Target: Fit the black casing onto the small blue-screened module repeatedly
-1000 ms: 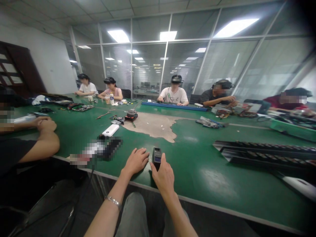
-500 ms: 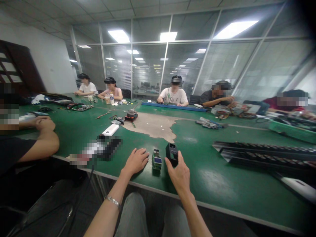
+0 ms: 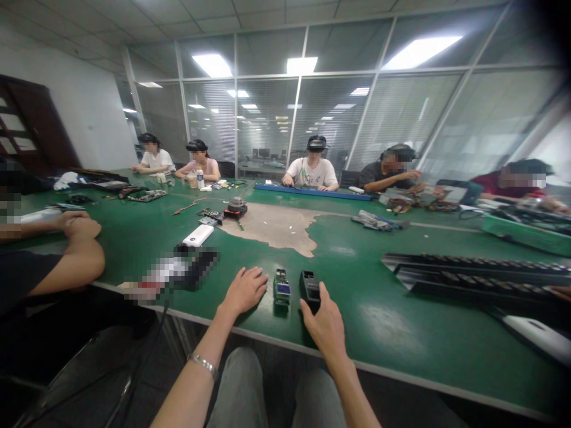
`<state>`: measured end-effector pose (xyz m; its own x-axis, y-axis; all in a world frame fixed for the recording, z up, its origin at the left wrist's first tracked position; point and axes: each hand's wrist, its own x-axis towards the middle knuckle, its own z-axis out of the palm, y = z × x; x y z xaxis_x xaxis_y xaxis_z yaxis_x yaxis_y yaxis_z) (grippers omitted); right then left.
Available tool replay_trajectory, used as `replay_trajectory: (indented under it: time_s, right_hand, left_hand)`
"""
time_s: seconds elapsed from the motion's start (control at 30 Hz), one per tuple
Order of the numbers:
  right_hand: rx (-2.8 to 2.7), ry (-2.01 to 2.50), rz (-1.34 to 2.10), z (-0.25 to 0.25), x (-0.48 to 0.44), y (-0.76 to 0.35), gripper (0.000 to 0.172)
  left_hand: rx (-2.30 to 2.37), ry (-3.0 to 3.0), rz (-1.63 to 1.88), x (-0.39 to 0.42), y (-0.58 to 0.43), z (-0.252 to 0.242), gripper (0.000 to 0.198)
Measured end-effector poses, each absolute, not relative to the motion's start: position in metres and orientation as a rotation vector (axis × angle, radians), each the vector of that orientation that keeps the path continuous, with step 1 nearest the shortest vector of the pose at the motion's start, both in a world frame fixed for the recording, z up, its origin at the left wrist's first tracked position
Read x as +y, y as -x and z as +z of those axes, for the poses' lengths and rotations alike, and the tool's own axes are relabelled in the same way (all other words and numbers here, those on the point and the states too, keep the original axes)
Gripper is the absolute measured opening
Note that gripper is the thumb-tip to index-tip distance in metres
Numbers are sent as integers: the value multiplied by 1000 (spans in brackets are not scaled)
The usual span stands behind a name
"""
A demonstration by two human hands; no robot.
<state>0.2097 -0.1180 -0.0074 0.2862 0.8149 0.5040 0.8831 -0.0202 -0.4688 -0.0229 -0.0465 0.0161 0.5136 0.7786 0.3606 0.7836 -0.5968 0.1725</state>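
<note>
Gripping black casing (image 3: 309,283) with right hand (image 3: 325,324) fingers, low on table (image 3: 383,333) just beside small circuit board (image 3: 281,289), probably to keep parts together; resting left hand (image 3: 244,289) flat, fingers open, empty.

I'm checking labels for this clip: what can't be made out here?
All head view.
The black case: near end hidden by the right hand; gripped or merely touched, cannot tell.
The board: screen too small to read.
The pixelated thing left of the left hand: masked by blur.
The white thing: cut off by the right edge.
</note>
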Motion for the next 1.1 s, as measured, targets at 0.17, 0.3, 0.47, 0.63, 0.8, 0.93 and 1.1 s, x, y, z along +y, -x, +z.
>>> replay_trajectory:
  time_s: [0.17, 0.3, 0.47, 0.63, 0.8, 0.93, 1.1]
  right_hand:
    - [-1513, 1753, -132, -9, -117, -211, 82]
    - [-1494, 1673, -127, -5, -119, -210, 82]
    - [-1596, 1721, -117, -9, -120, -212, 66]
    - [-1560, 1732, -112, -5, -120, -209, 64]
    - [-1421, 1654, -13, 25, -123, -188, 66]
    - [-1461, 1578, 52, 46, -122, -162, 66]
    - [-1492, 1612, 76, 48, -115, -138, 66]
  left_hand:
    - [-1405, 2725, -643, -47, 23, 16, 36]
    - [-1405, 2723, -643, -47, 23, 16, 36]
    - [-1397, 2715, -641, -46, 23, 15, 36]
    - [-1397, 2721, -643, -46, 23, 14, 36]
    - [-1414, 2728, -655, -46, 23, 15, 36]
    - [-1397, 2725, -663, -47, 23, 16, 36]
    - [-1400, 2724, -646, -48, 24, 18, 35]
